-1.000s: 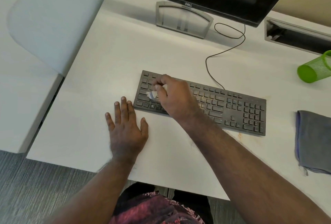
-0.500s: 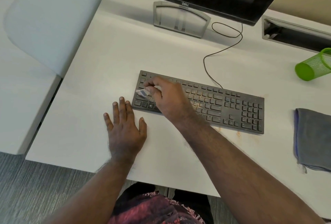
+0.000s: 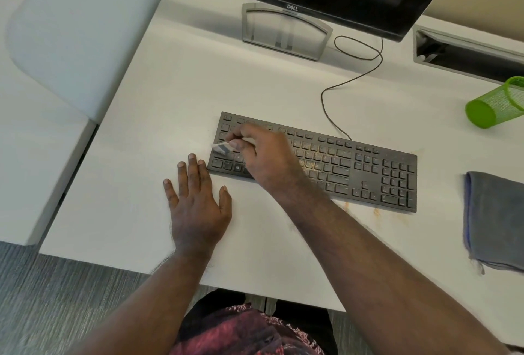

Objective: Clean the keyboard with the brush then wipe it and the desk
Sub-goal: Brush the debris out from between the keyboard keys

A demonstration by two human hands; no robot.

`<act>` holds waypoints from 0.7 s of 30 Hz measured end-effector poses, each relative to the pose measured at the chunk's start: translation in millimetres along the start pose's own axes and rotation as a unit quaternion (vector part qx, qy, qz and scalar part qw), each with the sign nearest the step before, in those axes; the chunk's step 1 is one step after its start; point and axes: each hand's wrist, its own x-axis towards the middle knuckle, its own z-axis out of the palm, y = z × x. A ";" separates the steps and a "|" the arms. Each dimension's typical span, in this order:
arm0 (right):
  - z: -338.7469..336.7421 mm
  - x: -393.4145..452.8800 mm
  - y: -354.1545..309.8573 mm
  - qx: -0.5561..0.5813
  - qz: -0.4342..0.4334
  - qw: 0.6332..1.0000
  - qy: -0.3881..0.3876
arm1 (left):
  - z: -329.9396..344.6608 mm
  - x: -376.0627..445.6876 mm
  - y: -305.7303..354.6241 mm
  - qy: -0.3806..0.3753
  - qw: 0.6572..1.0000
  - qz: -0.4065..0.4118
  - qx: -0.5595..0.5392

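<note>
Keyboard [image 3: 340,162] lies across the middle of the counter [image 3: 170,99], orange crumbs among its middle keys. Your right hand [image 3: 266,156] is over its left end, fingers [image 3: 236,143] pinching the brush [image 3: 221,147], whose pale tip sits on the left-hand keys. Your left hand [image 3: 198,204] lies flat on the counter just beside the keyboard's left corner, fingers straight. A grey cloth [image 3: 496,221] lies well right; a green cup [image 3: 496,105] lies tipped over behind it.
</note>
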 end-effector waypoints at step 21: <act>-8.3 -2.0 -0.3 0.027 0.011 0.998 0.052 | -1.4 0.2 1.1 0.001 1.000 -0.004 -0.001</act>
